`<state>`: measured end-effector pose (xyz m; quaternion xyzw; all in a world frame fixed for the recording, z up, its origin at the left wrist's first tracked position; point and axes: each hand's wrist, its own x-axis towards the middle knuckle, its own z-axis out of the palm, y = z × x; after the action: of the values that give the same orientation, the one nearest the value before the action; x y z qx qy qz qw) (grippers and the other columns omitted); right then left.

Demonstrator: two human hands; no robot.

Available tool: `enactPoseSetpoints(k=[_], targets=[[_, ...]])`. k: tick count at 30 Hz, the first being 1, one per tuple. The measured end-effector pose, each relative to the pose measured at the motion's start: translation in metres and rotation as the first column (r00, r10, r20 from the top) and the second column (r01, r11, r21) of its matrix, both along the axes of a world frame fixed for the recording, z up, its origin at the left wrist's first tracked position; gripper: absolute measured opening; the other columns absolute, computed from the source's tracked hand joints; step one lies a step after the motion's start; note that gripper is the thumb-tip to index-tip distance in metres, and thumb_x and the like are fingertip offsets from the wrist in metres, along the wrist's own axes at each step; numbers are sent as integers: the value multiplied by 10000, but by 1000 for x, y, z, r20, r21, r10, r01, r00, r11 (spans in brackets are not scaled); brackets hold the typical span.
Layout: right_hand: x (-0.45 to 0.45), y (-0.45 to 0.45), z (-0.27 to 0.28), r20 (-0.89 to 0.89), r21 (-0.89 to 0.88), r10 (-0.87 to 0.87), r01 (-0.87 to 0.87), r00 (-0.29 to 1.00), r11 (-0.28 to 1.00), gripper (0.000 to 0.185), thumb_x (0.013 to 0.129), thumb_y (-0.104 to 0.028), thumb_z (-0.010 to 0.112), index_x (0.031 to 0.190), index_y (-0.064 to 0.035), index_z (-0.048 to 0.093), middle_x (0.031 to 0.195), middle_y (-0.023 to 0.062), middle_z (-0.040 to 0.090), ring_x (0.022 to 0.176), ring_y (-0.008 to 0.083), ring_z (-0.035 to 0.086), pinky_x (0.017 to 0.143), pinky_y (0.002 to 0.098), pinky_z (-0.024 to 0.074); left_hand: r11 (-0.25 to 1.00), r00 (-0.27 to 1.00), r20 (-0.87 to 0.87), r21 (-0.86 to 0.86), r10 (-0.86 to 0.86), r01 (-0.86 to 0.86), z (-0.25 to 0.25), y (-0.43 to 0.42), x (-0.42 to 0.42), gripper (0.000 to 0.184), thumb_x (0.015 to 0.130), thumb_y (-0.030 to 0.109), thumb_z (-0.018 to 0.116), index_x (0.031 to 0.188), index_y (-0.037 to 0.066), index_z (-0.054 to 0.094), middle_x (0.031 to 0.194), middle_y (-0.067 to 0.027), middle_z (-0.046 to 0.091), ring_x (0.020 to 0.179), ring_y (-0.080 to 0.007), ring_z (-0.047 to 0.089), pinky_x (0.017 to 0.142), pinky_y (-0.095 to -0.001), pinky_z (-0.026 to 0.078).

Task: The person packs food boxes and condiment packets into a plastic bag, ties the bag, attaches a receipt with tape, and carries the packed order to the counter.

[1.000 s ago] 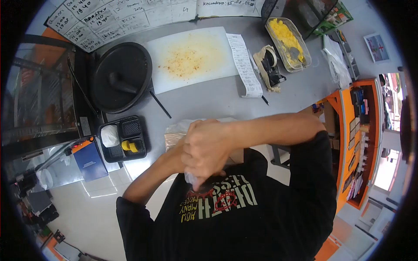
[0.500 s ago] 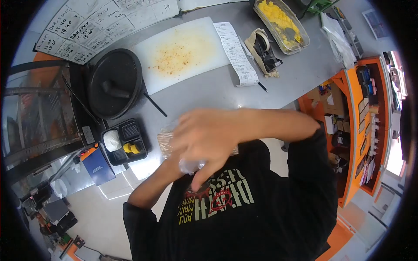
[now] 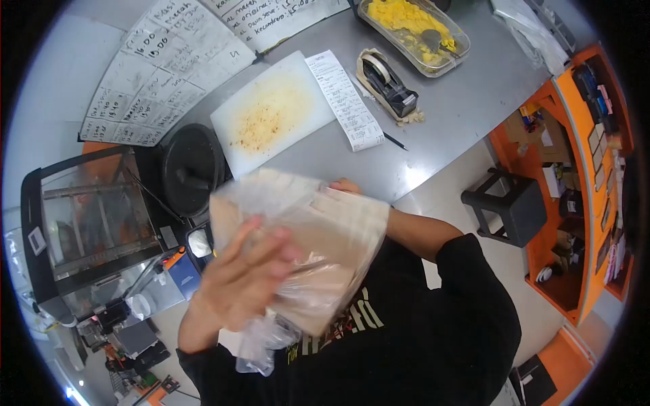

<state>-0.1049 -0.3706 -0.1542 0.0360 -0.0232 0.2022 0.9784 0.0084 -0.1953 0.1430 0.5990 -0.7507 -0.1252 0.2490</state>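
In front of my chest is a clear plastic bag [image 3: 325,250] with brown paper-like contents; what lies inside the paper is hidden. It is tilted and slightly blurred. My right hand [image 3: 347,185] grips the bag from behind at its far right edge, with only some fingertips showing. My left hand [image 3: 247,277], smeared by motion, has its fingers stretched across the bag's near left face. Below that hand hangs a bunched, loose end of clear plastic [image 3: 264,345]. The bag partly covers a black tray [image 3: 215,233] on the counter.
On the steel counter [image 3: 440,122] are a stained white cutting board [image 3: 288,91], a receipt [image 3: 345,101], a tape dispenser [image 3: 389,88], a pen [image 3: 395,141], a tub of yellow food [image 3: 423,40] and a black round stone-like dish [image 3: 193,169]. A black stool [image 3: 508,206] stands to the right.
The bag, mostly covered by my hands before, is now raised and tilted toward the camera. My right hand has gone from over it to behind its far edge. The view has shifted.
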Motion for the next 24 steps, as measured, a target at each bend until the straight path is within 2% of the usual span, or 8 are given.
enactPoseSetpoints(k=[3,9,14,18,20,22,23,24], targets=[[-4,-38,36,198,-180,-95,131,976,975,827,860,-369,725,1539,-103,336,1488,148,466,1349,329,489,1159,471,374,875,837,255,-136,484,-464,23,-10,-20,394,975,112,558,1319,-80,544,1206,-256,678,1220,-413,623,1012,-514,508],[-6,-77,92,430,-390,-291,467,855,794,1230,719,-149,867,1617,-134,27,1554,139,359,1420,287,393,1170,471,346,848,532,680,-276,505,-452,93,-38,-25,372,970,205,584,1184,-91,652,992,-214,692,865,-366,675,714,-441,558],[-16,-82,102,540,-506,-280,572,794,645,1159,709,-118,885,1592,-86,134,1526,137,409,1391,273,428,1176,463,328,851,466,774,-170,427,-497,129,-53,-22,195,888,161,672,759,45,581,659,-102,542,587,-290,560,494,-375,400],[-18,-93,124,884,-453,-211,875,417,-172,1076,686,-171,914,1546,-47,280,1510,168,441,1385,288,443,1183,454,319,738,571,532,-168,626,-653,109,-60,-3,164,933,101,622,807,-2,608,670,-161,566,559,-333,564,511,-414,415],[-28,-75,121,625,-583,-472,774,621,247,993,678,-176,917,1495,-39,369,1524,178,429,1429,297,395,1200,490,275,736,495,589,-280,639,-616,93,-58,8,254,1003,124,526,810,-12,619,712,-178,596,584,-340,575,542,-430,427],[-41,-77,126,810,-335,-437,921,390,200,855,729,-293,874,1450,-107,453,1565,183,380,1489,318,302,1201,591,192,759,404,650,-470,643,-451,78,-59,18,331,1048,144,460,801,-12,616,729,-180,606,600,-340,574,561,-434,431],[-47,-79,128,870,-194,-418,961,261,196,790,755,-351,853,1427,-141,495,1586,186,355,1519,328,256,1201,642,150,656,472,473,-385,744,-649,80,-62,10,323,1044,147,468,783,1,588,720,-158,579,612,-328,562,560,-421,428],[-50,-76,130,559,-118,-667,844,492,523,748,794,-414,806,1427,-150,505,1583,177,367,1507,329,278,1193,649,170,522,457,265,-282,849,-805,86,-69,-1,319,1041,149,477,765,14,561,712,-135,553,623,-316,550,560,-408,424]])
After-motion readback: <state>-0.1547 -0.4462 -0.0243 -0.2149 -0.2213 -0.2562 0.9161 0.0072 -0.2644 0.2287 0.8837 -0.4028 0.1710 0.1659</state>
